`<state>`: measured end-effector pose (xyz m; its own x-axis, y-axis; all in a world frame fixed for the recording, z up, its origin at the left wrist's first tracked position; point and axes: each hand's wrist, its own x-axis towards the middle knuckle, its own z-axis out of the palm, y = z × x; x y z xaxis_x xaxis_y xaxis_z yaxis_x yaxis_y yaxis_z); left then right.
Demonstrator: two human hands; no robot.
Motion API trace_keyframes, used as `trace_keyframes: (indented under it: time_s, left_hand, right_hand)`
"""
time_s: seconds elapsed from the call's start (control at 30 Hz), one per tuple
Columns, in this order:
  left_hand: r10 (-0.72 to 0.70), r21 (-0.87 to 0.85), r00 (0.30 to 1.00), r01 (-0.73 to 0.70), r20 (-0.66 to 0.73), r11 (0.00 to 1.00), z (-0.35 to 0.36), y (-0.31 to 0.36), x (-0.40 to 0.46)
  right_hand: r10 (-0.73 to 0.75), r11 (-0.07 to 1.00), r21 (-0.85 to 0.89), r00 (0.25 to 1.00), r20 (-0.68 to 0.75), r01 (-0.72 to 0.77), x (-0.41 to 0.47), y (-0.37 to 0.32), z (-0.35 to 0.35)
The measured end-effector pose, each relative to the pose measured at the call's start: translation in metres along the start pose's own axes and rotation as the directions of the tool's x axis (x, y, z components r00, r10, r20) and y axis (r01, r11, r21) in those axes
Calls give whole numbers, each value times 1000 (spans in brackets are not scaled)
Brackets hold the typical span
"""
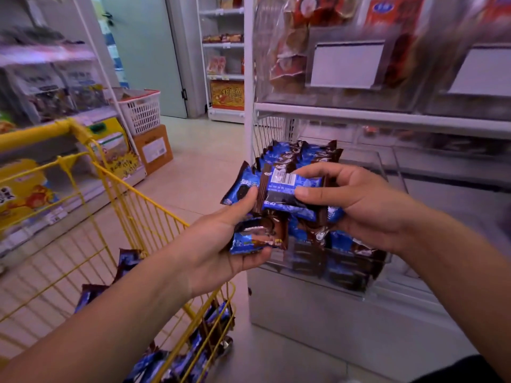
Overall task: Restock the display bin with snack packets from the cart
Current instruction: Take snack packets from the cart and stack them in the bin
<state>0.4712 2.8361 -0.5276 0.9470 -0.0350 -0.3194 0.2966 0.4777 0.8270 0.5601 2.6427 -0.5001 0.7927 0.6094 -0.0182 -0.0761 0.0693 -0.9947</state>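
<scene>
Single head-worn wide-angle view, looking forward and down, close over both hands. Yellow cart [116, 205] low left; clear display bin [356, 261] right. Edges blurred.

upper bins [359, 64] blurred, cart [83, 167] cut off left

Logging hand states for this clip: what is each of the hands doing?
Left hand: grips several blue-and-brown foil snack packets.
Right hand: pinches one blue snack packet.

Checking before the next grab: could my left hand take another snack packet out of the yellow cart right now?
Probably not: the left hand already holds several packets. The yellow cart sits open just below, unobstructed.
</scene>
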Motion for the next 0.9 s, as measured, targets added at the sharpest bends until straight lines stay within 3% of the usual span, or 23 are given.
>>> trace_keyframes:
  time_s: [0.13,0.27,0.33,0.43,0.5,0.57,0.63,0.73,0.83,0.9]
  left_hand:
    - [53,117,997,-47,-54,992,-1,-2,0]
    - [69,244,997,-57,-43,968,4,1,1]
    - [76,329,997,-67,-13,942,8,4,3]
    - [163,386,981,-192,108,902,14,17,5]
    - [277,431,959,-272,52,860,9,33,6]
    - [387,553,921,-298,-49,778,-1,46,7]
    - [476,737,878,-288,-52,612,-12,51,7]
    - [540,934,828,-298,149,199,-16,44,5]
    - [528,952,793,-231,304,-201,-5,30,11]
    - [534,914,766,-173,359,-367,5,22,20]
  right_hand:
    - [-78,982,-171,996,49,86,1,3,2]
    - [66,978,-204,985,161,-33,-2,2,-1]
    - [66,981,-192,981,180,-31,-4,-1,-5]
    - [-23,990,-136,998,51,30,-5,-14,-20]
    - [-122,979,-176,988,-92,104,-6,-25,-37]
    - [-177,933,-338,976,-129,124,-9,-30,-54]
    - [-133,824,-562,988,-84,64,-10,-28,-59]
    - [-105,557,-829,994,-9,51,-1,-17,-52]
    - [-180,417,-906,984,-6,71,8,-7,-37]
    - [-224,324,-944,974,-21,55,11,-1,-30]
